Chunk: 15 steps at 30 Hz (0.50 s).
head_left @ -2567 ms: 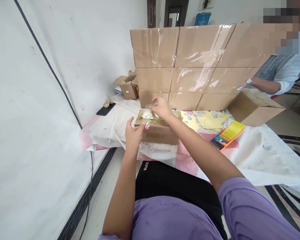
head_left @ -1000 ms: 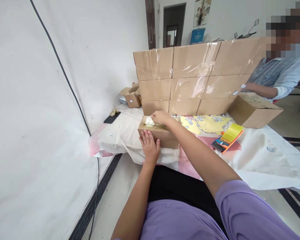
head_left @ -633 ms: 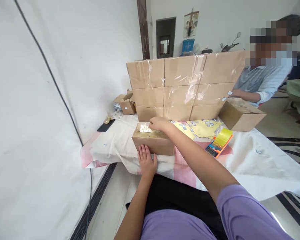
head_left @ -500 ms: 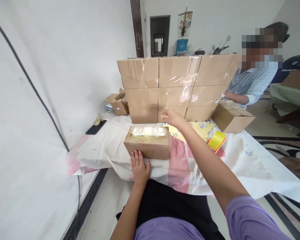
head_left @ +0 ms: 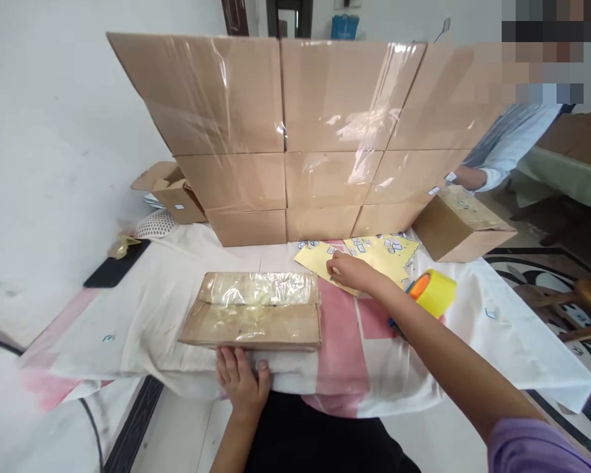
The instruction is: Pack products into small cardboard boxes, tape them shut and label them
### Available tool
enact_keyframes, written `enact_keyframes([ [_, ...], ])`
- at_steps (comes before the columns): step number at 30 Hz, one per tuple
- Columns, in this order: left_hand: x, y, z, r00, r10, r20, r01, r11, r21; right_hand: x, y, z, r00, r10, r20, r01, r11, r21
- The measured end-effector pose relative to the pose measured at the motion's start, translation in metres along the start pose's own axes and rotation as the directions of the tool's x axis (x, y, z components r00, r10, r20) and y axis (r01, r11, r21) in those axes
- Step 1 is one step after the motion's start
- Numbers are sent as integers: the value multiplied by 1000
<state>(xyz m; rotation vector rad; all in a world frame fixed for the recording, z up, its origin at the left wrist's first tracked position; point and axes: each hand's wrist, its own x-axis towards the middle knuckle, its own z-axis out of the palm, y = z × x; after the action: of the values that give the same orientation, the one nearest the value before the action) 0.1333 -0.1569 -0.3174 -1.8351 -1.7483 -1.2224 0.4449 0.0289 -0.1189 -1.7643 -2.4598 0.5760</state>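
Note:
A taped cardboard box [head_left: 256, 328] lies near the table's front edge, with shiny clear tape across its top. My left hand [head_left: 241, 381] rests against its front side, fingers stretched out and open. Over the yellow sheets [head_left: 384, 259] that carry small white-and-blue labels, my right hand [head_left: 347, 270] has its fingers curled into a pinch. Whatever those fingertips hold, if anything, is hidden. Beside my right forearm is a yellow tape roll [head_left: 438, 295] with an orange core, on a dispenser partly covered by the arm.
A wall of stacked cardboard boxes [head_left: 332, 180] stands behind. Another box [head_left: 465, 226] is at the right, near a co-worker's arm [head_left: 497, 161]. At the left are an open carton [head_left: 177, 197] and a black flat object [head_left: 113, 266]. A cloth [head_left: 157, 315] covers the table.
My right hand has come down from in front of the stacked boxes to the yellow sheets. The view has moved closer and tilted down. My left hand stays at the box's front.

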Motion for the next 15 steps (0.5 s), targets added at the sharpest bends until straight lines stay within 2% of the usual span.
enact_keyframes([
  [4,1,3,-8,999,4,37,-4,1000,9,-12,-4,-6,997,47,-53,-43,996,84],
  [6,5,9,-13,997,-48,69,48,999,3,-25,-9,-8,992,96,-85,-75,971,225],
  [8,8,14,-17,993,-87,78,89,996,-12,-39,-16,-1,980,157,-119,-76,859,506],
  [10,10,17,-19,993,-85,80,87,996,-19,-53,-27,16,967,226,-118,-51,626,778],
  [11,10,16,-19,992,-90,84,91,996,-11,-58,-33,28,959,257,-117,-34,515,856],
  [12,10,15,-19,990,-105,93,105,994,1,-62,-39,39,950,287,-121,-23,452,892],
  [13,9,12,-19,987,-121,101,121,993,16,-65,-43,49,936,324,-138,-16,430,903],
  [15,6,5,-18,985,-135,103,132,991,38,-68,-49,64,892,400,-210,-10,482,876],
])
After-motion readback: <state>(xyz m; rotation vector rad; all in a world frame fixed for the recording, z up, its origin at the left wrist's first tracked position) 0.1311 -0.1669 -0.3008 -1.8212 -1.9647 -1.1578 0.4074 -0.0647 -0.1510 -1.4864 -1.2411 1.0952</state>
